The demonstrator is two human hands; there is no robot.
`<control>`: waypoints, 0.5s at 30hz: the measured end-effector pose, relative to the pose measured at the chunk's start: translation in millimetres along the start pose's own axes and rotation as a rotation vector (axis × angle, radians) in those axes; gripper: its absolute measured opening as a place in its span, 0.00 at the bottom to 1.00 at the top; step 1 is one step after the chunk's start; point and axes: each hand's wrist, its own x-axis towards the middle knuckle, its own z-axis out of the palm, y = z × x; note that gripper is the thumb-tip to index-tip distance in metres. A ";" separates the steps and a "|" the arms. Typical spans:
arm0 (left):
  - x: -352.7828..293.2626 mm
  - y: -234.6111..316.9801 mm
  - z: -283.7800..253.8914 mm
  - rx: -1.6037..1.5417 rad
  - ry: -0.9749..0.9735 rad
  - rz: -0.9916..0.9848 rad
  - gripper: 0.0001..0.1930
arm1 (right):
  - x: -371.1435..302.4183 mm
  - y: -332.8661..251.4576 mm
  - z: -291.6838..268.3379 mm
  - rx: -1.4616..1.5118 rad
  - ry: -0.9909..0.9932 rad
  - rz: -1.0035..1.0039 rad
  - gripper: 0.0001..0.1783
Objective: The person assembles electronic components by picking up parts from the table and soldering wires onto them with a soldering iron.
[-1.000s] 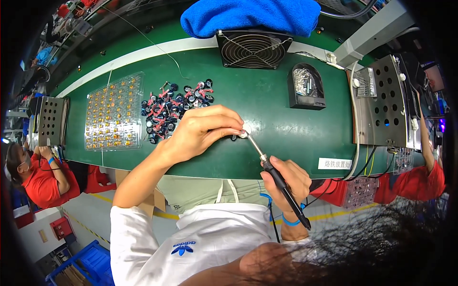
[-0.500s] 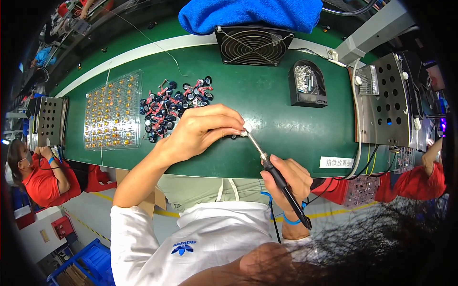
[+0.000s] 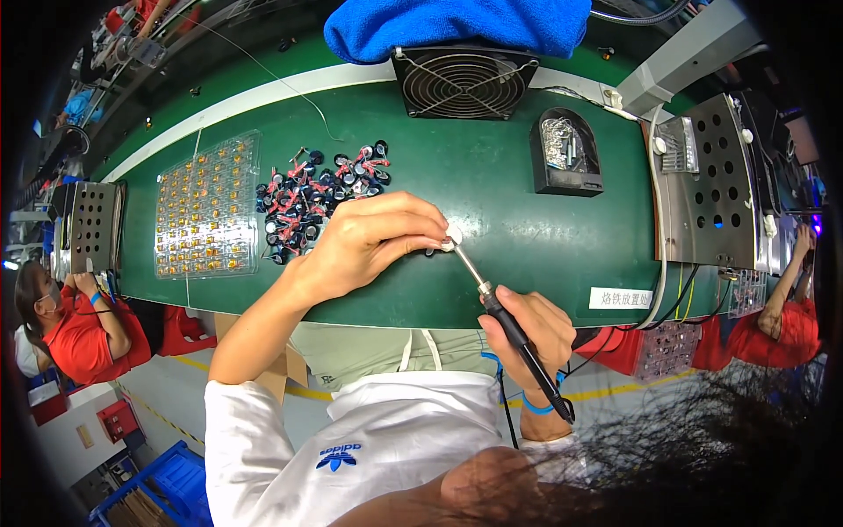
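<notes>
My right hand [image 3: 537,329] grips a soldering iron [image 3: 512,332] with a black handle and a metal shaft. Its tip reaches up and left to the fingertips of my left hand [image 3: 386,235]. Those fingertips are pinched together over the bench, on a small part too hidden to name. A small round pale piece [image 3: 454,234] shows right beside the tip. Behind my left wrist lies a heap of small round dark components with red wires [image 3: 307,198]. Left of the heap, a clear plastic tray [image 3: 207,206] carries rows of small gold-coloured parts.
At the back of the green bench [image 3: 492,184] stands a black fan [image 3: 464,83] under a blue towel [image 3: 461,26]. A black bin of small metal parts [image 3: 566,154] is at the right, near a perforated metal box [image 3: 711,184]. People in red sit at both sides.
Both hands and the soldering iron stay almost where they were. At the far right, another person's arm has shifted slightly.
</notes>
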 end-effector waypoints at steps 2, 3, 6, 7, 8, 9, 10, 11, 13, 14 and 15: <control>-0.3 0.2 -0.3 0.004 0.000 0.000 0.07 | 1.2 -0.9 0.5 0.005 -0.001 0.004 0.20; -0.5 0.1 -0.3 0.000 0.000 -0.003 0.07 | 1.4 -0.7 1.0 0.007 0.002 0.000 0.21; 0.2 0.0 -0.5 -0.004 -0.003 -0.004 0.07 | 2.3 -1.5 0.6 0.007 -0.001 0.001 0.21; 0.5 0.3 -0.7 -0.003 -0.006 -0.002 0.07 | 2.5 -2.0 0.2 0.005 -0.006 0.006 0.21; 0.6 0.3 -0.8 -0.003 -0.006 -0.003 0.07 | 2.4 -1.6 0.5 0.005 -0.007 0.007 0.21; 0.8 0.3 -1.0 -0.002 -0.004 0.000 0.07 | 2.1 -0.9 1.0 0.009 -0.003 0.000 0.21; 1.0 0.0 -0.8 -0.001 -0.002 0.004 0.07 | 1.7 -0.4 1.2 0.012 0.002 -0.006 0.21; 0.9 -0.3 -0.6 -0.001 -0.003 0.003 0.07 | 1.5 -0.4 0.9 0.013 0.002 -0.005 0.21; 0.9 -0.8 -0.5 0.010 -0.007 0.006 0.07 | 1.2 -0.3 -0.3 -0.004 0.005 -0.012 0.21; 1.1 -0.7 -0.3 0.010 -0.008 0.006 0.07 | 0.4 0.2 -1.1 -0.005 0.006 -0.012 0.21; 1.4 -0.5 -0.1 0.006 -0.006 0.004 0.07 | -1.1 0.9 -2.3 0.004 0.010 -0.006 0.22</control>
